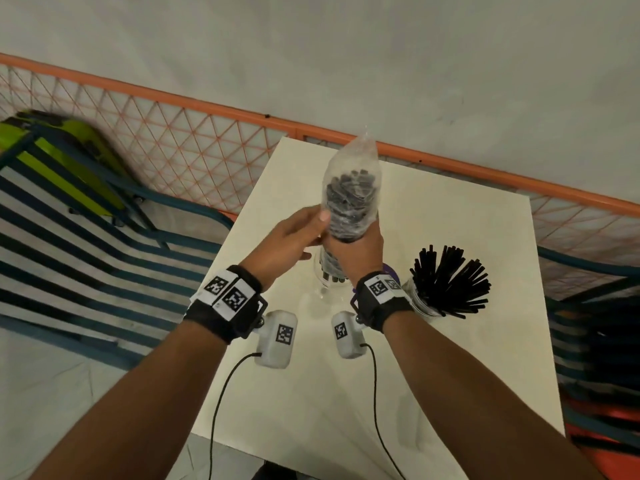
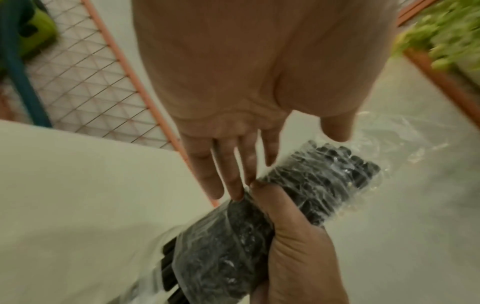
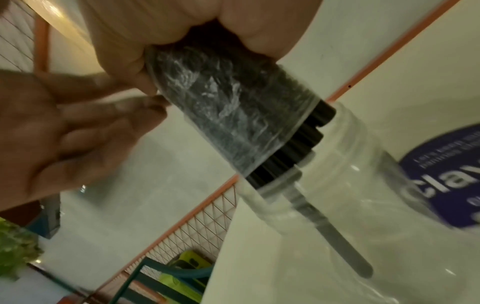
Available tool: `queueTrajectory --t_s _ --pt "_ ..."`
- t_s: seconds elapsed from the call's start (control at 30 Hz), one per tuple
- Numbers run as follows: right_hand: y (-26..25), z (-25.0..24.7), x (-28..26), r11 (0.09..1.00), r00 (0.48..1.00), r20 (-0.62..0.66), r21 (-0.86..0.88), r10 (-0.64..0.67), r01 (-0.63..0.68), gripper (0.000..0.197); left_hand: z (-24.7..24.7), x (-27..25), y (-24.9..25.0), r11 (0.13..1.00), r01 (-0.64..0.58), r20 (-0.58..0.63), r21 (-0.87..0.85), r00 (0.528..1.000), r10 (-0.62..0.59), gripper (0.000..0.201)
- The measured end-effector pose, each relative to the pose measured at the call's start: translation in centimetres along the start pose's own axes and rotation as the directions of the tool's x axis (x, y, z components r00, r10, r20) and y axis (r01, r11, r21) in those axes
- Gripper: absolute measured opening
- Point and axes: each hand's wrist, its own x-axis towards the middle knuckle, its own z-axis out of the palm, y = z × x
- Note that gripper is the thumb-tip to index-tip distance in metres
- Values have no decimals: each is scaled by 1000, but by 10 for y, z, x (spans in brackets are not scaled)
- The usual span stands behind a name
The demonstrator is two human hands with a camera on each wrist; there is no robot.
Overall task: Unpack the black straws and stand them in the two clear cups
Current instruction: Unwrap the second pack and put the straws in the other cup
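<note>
Standing on cream table (image 1: 450, 358) w/ orange mesh fence (image 1: 173, 150), right hand (image 1: 360, 251) gripping straw bag (image 1: 349, 195), left hand (image 1: 294, 237) spread

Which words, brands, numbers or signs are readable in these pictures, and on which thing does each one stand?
"clav": white letters, cut off at the picture's edge, on the blue round label behind the clear cup.
Small lines above it on that label: too blurred to read.
Black-and-white square code tags on the wrist bands: patterns only, no words.
Nothing else readable.

Dim, motion-blurred, edge-warped wide-angle views
</note>
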Motion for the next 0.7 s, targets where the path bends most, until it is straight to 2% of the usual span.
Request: queueTrajectory --t_s 0.07,0.17,0.27,0.33,0.47,0.6,0.7 --pt "12 1 -4 999 1000 -8 34 23 -22 76 6 5 -5 996 -17 29 85 999 15 44" --pt "18 0 -5 998 999 1 50 41 -41 82 12 12 -9 994 -34 -56 101 998 40 42" --pt "15 -3 -8 996 998 34 76 45 -47 86 9 13 -17 995 -41 -102 90 994 50 57" --pt "10 -6 -10 996 998 58 94 3 -9 84 5 14 -21 994 -57 -119 89 991 67 67" --pt "-11 -16 -9 989 996 36 126 -85 80 69 4 12 -9 982 -167 -127 90 976 177 59" --pt "-51 -31 -4 961 991 -28 239 -133 136 50 5 7 8 933 -359 -240 34 903 356 57" --pt "-92 -51 -2 928 983 -124 332 -132 167 25 -1 -3 30 896 -443 -389 -7 827 406 49"
